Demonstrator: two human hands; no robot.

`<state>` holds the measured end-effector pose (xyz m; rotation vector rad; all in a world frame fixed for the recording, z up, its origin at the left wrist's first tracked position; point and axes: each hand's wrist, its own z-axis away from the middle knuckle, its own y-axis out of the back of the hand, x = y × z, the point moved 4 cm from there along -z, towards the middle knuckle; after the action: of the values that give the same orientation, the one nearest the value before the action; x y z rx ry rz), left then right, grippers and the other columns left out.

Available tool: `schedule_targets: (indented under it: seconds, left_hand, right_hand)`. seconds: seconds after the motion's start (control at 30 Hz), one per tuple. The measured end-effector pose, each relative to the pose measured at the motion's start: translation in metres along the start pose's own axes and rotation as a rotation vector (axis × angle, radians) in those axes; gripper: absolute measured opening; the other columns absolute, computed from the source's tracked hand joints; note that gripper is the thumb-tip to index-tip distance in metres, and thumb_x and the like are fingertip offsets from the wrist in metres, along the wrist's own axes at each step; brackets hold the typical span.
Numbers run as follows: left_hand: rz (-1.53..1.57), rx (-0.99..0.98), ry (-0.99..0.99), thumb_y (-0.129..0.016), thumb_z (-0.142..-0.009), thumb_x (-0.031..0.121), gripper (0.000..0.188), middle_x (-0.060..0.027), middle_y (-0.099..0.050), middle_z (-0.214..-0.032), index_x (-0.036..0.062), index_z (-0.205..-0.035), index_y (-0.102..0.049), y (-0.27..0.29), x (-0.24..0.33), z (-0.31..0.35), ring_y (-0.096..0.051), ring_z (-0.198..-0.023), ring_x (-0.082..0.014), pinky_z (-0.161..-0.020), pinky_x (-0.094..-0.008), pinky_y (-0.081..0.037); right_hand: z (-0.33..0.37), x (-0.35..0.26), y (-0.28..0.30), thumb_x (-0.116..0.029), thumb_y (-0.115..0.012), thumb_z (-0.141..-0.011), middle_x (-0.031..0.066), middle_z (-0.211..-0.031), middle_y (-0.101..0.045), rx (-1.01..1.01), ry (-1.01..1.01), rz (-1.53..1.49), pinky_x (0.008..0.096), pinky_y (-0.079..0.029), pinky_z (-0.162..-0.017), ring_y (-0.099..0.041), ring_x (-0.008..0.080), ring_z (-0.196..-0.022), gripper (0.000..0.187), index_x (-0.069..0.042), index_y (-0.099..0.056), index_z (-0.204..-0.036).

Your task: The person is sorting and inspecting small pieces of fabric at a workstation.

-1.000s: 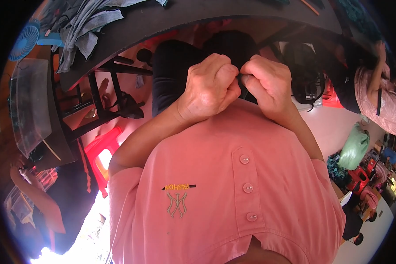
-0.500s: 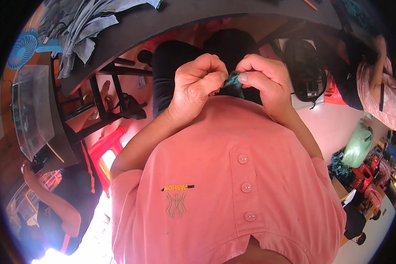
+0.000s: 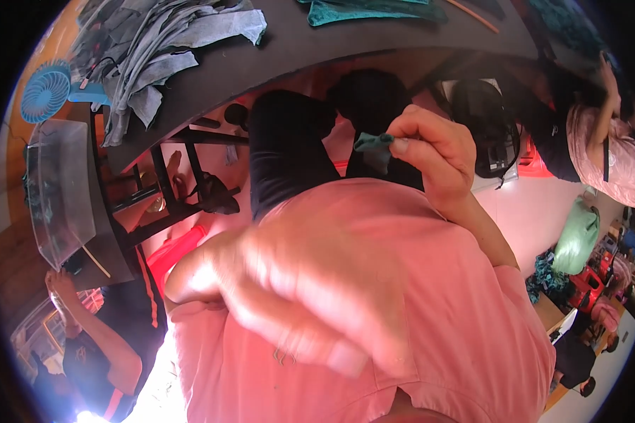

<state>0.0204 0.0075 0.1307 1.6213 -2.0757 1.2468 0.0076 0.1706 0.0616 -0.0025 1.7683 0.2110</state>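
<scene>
In my right hand (image 3: 437, 151) a small dark teal piece of cloth (image 3: 376, 144) is pinched between thumb and fingers, its loose end hanging out to the left over my dark trousers. My left hand (image 3: 310, 282) is raised close in front of my pink shirt (image 3: 466, 303) and smeared by motion. Its thumb and fingers point down and to the right. Whether anything is held in it cannot be made out. The two hands are well apart.
The dark table (image 3: 275, 56) ahead carries grey cloth strips (image 3: 169, 49), teal cloth (image 3: 367, 10) and a thin stick (image 3: 473, 15). A blue fan (image 3: 46, 92) and a clear plastic bin (image 3: 63, 190) stand left. A black bag (image 3: 485, 127) lies right. Other people work on both sides.
My left hand has let go of the teal cloth and swung up toward my chest. The right hand keeps the cloth, slightly lower. More of the tabletop shows.
</scene>
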Motion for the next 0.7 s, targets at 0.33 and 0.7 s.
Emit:
schedule_targets:
  seconds: [0.33,0.7]
  left_hand:
    - [-0.133,1.171,0.521,-0.072,-0.082,0.012,0.014,-0.0035,-0.063,-0.070,-0.0007,-0.086,-0.067,0.080,-0.045,0.050,-0.057,-0.059,-0.0092,-0.051,-0.0214,-0.041]
    - [-0.202,1.222,0.371,-0.068,-0.080,0.011,0.009,-0.0029,-0.060,-0.066,0.0020,-0.080,-0.065,0.086,-0.059,0.060,-0.053,-0.054,-0.0087,-0.048,-0.0207,-0.036]
  right_hand:
    - [-0.002,0.003,-0.010,0.006,-0.064,-0.069,0.0082,-0.067,-0.052,0.117,0.535,0.502,0.0334,-0.039,-0.049,-0.052,0.0236,-0.054,0.018,-0.002,-0.058,-0.084]
    - [-0.001,0.012,-0.013,0.004,-0.064,-0.078,0.0087,-0.069,-0.054,0.023,0.287,0.322,0.0281,-0.039,-0.051,-0.052,0.0169,-0.057,0.009,0.002,-0.060,-0.087]
